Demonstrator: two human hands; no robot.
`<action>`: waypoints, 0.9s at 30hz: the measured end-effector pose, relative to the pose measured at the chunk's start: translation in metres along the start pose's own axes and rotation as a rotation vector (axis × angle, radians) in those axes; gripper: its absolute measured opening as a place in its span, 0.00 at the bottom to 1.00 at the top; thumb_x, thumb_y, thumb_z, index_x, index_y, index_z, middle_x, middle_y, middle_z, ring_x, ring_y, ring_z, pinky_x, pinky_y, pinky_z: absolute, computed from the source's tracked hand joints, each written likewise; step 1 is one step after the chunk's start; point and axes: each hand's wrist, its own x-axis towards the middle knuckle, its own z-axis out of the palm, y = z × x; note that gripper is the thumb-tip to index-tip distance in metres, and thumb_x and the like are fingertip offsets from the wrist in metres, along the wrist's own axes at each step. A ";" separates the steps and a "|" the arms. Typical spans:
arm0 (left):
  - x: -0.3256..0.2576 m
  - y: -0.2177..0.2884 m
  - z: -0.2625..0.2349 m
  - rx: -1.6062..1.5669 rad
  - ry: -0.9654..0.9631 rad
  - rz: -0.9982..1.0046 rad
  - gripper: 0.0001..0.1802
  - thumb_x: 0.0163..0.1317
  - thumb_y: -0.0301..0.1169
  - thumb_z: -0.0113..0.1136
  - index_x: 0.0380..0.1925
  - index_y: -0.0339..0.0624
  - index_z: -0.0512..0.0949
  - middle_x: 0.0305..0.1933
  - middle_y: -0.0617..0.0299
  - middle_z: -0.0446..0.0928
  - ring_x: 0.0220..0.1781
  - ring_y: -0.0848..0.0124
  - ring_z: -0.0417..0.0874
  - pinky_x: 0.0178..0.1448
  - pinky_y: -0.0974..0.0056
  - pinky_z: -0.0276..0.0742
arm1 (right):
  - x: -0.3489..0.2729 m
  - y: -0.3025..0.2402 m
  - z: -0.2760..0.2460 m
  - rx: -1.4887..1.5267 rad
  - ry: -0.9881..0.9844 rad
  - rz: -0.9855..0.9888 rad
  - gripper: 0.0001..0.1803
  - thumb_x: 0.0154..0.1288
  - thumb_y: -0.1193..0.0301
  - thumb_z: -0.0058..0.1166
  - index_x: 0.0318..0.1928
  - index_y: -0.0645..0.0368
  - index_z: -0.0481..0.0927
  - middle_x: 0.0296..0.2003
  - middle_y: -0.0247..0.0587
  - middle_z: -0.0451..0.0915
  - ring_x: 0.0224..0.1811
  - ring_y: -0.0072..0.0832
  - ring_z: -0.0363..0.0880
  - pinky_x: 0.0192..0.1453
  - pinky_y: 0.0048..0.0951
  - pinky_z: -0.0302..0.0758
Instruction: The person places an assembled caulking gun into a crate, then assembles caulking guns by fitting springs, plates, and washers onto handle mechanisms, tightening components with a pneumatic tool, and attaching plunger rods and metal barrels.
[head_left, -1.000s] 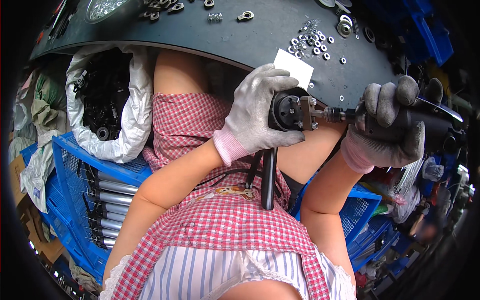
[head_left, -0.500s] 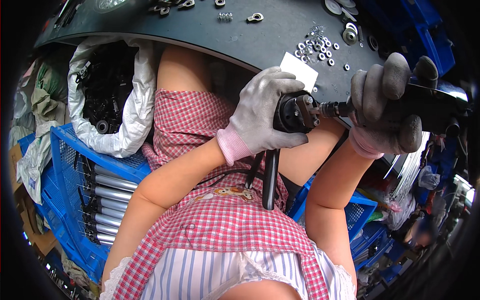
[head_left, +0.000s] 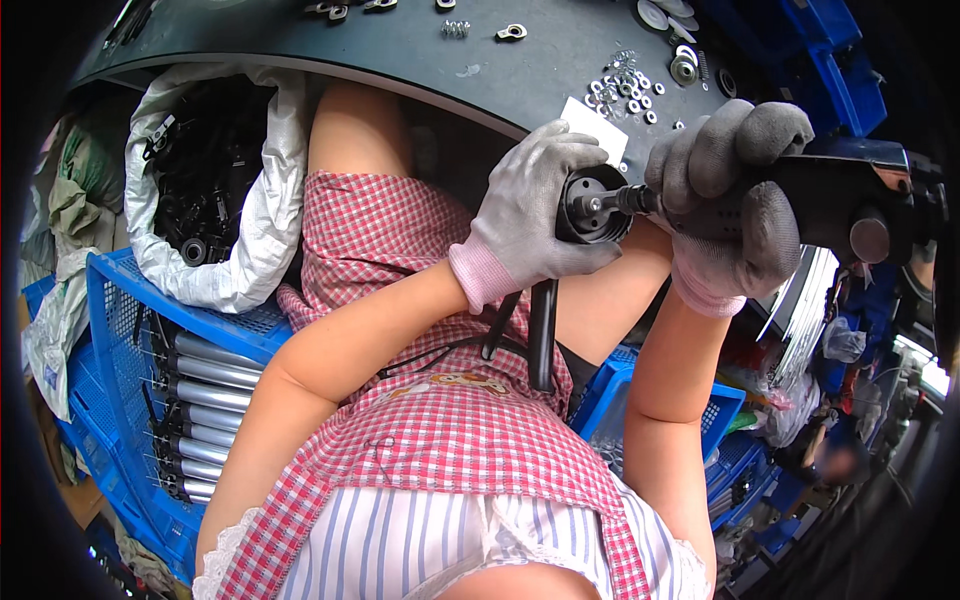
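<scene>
My left hand (head_left: 525,205), in a grey glove with a pink cuff, is wrapped round a black cup-shaped part (head_left: 607,231) whose round face points right. Dark tubular legs (head_left: 543,335) hang below that hand and appear to belong to the part. My right hand (head_left: 725,180), gloved the same way, grips a black power screwdriver (head_left: 840,205) held level. The driver's metal socket end (head_left: 632,199) meets a fastener at the middle of the round face. Its far end runs toward the dark right rim. A white card (head_left: 594,132) lies behind my left fingers at the table edge.
On the dark table (head_left: 480,95) lie several small nuts and washers (head_left: 630,90), a spring (head_left: 455,29) and a metal latch piece (head_left: 511,32). To the left, a white sack (head_left: 255,270) of black parts sits above a blue crate (head_left: 110,290) of silver tubes (head_left: 215,375). A person is at the far right.
My right hand and the driver have moved left, closer to the cup-shaped part. The part has turned, so its round face shows more and the metal bracket at its front is out of sight.
</scene>
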 end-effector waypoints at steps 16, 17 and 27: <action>-0.002 0.002 -0.003 0.007 -0.005 -0.015 0.42 0.31 0.41 0.75 0.51 0.44 0.70 0.56 0.51 0.71 0.66 0.48 0.66 0.70 0.50 0.59 | -0.003 -0.002 -0.005 -0.021 -0.008 0.025 0.20 0.57 0.69 0.60 0.48 0.57 0.67 0.32 0.38 0.73 0.29 0.28 0.72 0.36 0.31 0.72; -0.001 0.002 -0.004 0.005 -0.014 -0.029 0.42 0.31 0.41 0.75 0.51 0.44 0.70 0.57 0.51 0.71 0.67 0.48 0.65 0.70 0.50 0.59 | -0.004 -0.001 -0.007 -0.006 -0.018 0.025 0.21 0.57 0.70 0.60 0.49 0.56 0.67 0.32 0.38 0.73 0.29 0.28 0.73 0.37 0.30 0.73; -0.001 -0.002 0.000 0.071 0.010 0.023 0.43 0.33 0.49 0.74 0.51 0.44 0.70 0.54 0.51 0.70 0.63 0.47 0.67 0.68 0.48 0.62 | 0.010 -0.033 0.004 -0.314 0.185 -0.253 0.31 0.68 0.62 0.44 0.63 0.72 0.59 0.49 0.65 0.75 0.27 0.27 0.78 0.27 0.25 0.75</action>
